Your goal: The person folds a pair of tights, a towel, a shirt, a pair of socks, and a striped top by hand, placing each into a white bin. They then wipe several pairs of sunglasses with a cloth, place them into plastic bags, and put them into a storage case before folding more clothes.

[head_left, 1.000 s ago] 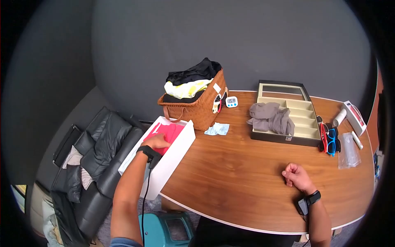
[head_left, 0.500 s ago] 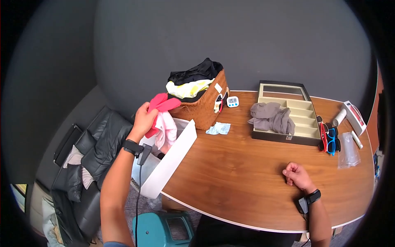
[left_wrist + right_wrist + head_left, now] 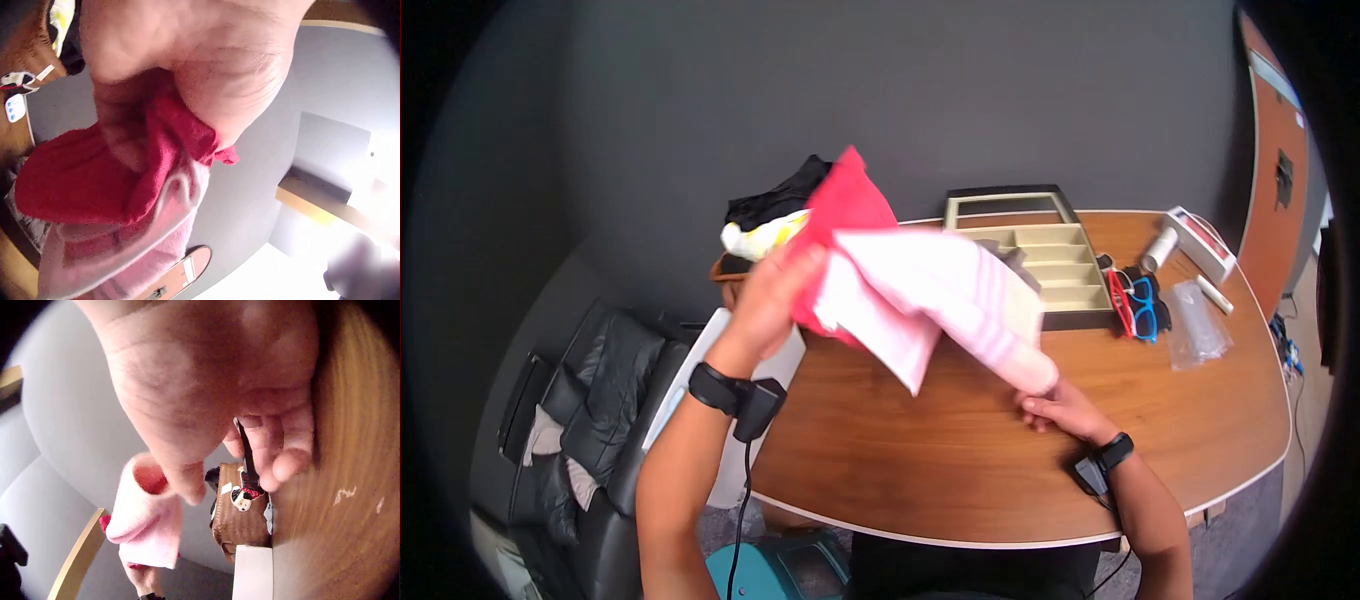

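My left hand (image 3: 775, 300) grips a bunched red and pinkish-white garment (image 3: 930, 285), held up over the table and blurred by motion. In the left wrist view the red cloth (image 3: 94, 175) bulges from under the curled fingers. A tube-like end (image 3: 150, 478) of the garment opens towards my right hand in the right wrist view. Low over the table, my right hand (image 3: 1070, 410) has curled fingers around a thin dark strip (image 3: 246, 450) with a pale tip; its kind does not show. In the head view the garment's striped end overlaps the space by these fingers.
A white box (image 3: 735, 470) stands at the table's left edge. Behind the garment are a wicker basket (image 3: 240, 525) of clothes and a compartment case (image 3: 1055, 265) with grey cloth. Sunglasses (image 3: 1142, 308), a plastic bag (image 3: 1197, 325) and a small box (image 3: 1200, 245) lie right.
My left hand lifted the red and pinkish-white garment from the white box and carried it right, over the table. My right hand moved slightly, and the head view turned right.
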### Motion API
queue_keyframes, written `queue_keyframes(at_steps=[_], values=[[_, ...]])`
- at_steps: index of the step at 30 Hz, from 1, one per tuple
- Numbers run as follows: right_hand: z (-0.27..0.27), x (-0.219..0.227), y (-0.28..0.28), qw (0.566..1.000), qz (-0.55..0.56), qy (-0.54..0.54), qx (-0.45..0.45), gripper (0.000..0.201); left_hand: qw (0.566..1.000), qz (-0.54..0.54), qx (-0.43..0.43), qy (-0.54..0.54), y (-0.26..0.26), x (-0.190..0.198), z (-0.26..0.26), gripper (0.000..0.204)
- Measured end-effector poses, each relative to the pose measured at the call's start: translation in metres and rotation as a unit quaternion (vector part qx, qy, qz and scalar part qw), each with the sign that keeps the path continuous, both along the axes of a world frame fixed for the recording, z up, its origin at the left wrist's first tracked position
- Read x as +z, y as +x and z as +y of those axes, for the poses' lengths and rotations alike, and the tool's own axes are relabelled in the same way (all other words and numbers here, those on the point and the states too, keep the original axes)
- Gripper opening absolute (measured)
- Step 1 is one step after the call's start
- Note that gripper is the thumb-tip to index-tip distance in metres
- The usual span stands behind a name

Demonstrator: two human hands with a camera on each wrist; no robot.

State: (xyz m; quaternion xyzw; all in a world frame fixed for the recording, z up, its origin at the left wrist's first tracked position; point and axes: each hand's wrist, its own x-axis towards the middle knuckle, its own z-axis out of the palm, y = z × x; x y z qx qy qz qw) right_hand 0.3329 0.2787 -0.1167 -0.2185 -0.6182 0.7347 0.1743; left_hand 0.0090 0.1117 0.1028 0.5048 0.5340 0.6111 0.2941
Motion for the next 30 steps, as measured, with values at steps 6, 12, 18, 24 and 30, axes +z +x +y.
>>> queue_keyframes(at_steps=[6,12,18,24,30], values=[[0.015,-0.016,0.003,0.988,0.105,-0.106,-0.031,0.022,0.950,0.063,-0.132,-0.275,0.009,-0.111,0.020,0.038],[0.023,-0.034,0.009,0.998,0.050,-0.033,0.006,0.019,0.940,0.188,-0.074,-0.275,0.006,-0.088,0.027,0.055],[0.017,-0.017,0.010,0.988,0.092,-0.110,0.060,0.017,0.941,0.142,-0.129,-0.278,-0.020,-0.074,0.035,0.049],[0.021,-0.018,0.010,0.984,0.084,-0.155,0.021,0.017,0.912,0.232,-0.100,-0.322,-0.016,-0.112,0.044,0.040],[0.029,-0.025,0.016,0.976,0.130,-0.174,0.021,0.011,0.836,0.272,-0.164,-0.448,-0.001,-0.148,0.047,0.049]])
